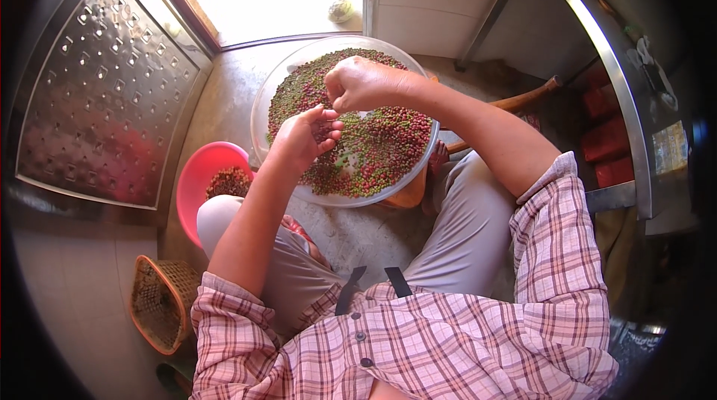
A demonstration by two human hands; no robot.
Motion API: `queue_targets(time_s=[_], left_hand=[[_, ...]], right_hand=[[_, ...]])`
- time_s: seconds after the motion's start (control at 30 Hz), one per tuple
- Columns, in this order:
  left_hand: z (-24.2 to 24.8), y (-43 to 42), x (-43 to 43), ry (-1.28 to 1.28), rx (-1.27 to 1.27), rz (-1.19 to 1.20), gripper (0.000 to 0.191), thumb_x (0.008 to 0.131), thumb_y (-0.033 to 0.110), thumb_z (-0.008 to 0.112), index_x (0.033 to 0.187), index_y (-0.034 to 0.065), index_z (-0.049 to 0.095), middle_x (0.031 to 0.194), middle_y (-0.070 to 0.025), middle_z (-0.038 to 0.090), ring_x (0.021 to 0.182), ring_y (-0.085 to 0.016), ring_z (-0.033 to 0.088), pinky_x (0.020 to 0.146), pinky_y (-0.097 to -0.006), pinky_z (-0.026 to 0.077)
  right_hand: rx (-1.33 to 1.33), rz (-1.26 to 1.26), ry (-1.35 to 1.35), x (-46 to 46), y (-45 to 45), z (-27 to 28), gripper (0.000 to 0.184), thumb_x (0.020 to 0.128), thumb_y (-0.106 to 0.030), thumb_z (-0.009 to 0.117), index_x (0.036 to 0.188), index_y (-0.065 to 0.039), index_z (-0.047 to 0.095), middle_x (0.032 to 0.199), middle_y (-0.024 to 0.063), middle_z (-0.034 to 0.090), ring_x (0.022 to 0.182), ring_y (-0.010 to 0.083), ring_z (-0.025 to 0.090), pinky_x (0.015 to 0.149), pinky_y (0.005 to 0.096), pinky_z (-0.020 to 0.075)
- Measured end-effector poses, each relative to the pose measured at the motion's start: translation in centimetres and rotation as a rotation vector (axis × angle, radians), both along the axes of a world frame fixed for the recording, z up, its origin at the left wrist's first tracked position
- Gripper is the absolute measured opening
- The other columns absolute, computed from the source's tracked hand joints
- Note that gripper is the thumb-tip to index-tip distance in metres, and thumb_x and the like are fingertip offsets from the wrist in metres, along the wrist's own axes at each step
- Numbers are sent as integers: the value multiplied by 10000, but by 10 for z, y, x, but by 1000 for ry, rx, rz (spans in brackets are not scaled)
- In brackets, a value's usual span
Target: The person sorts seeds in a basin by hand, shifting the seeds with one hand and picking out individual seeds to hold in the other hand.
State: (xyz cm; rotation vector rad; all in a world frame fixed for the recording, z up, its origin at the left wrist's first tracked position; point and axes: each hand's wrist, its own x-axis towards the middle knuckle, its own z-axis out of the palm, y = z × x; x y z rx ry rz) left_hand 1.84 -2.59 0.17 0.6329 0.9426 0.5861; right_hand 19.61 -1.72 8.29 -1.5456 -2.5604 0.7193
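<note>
A wide, round, translucent plastic tray (259, 120) lies before me, spread with small red and green berries (392, 136). My left hand (305, 136) is over the tray's left part, palm turned up and fingers curled. Dark red berries show between its thumb and fingers, seemingly lying in the cupped palm. Just above and to the right, my right hand (358, 83) is bent down at the wrist, its fingers drawn together near the left fingertips. Whether anything is pinched in the right fingers is hidden.
A pink plastic basin (193, 198) with brownish bits (228, 181) stands by my left knee. Behind it leans an orange-rimmed woven basket (179, 288). A stamped metal door (106, 97) stands at left, beside a bright doorway. A metal-edged counter (622, 75) and a wooden piece (526, 96) are at right.
</note>
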Motion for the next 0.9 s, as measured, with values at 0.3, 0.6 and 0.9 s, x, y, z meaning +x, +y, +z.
queue_targets(time_s=[0.3, 0.6, 0.9], left_hand=[[-2, 0, -1, -31, -10, 29, 268, 960, 220, 426, 972, -7, 568, 854, -100, 626, 714, -161, 603, 633, -246, 526], [-1, 0, 0, -19, -6, 22, 270, 963, 224, 418, 961, 1, 570, 851, -94, 624, 708, -158, 596, 639, -247, 520], [1, 0, -1, -13, -5, 28, 271, 961, 225, 422, 962, -1, 571, 836, -93, 622, 694, -156, 594, 620, -244, 519]], right_hand=[[37, 70, -153, 15, 4, -31, 104, 668, -70, 603, 740, -28, 665, 724, 160, 647, 693, 299, 644, 645, 397, 502], [227, 99, -217, 11, -2, -47, 146, 709, -49, 550, 779, 38, 644, 786, 225, 639, 772, 346, 652, 686, 428, 521], [149, 56, -274, 6, -1, -38, 178, 688, -52, 571, 813, 44, 654, 820, 231, 640, 808, 343, 649, 717, 429, 516]])
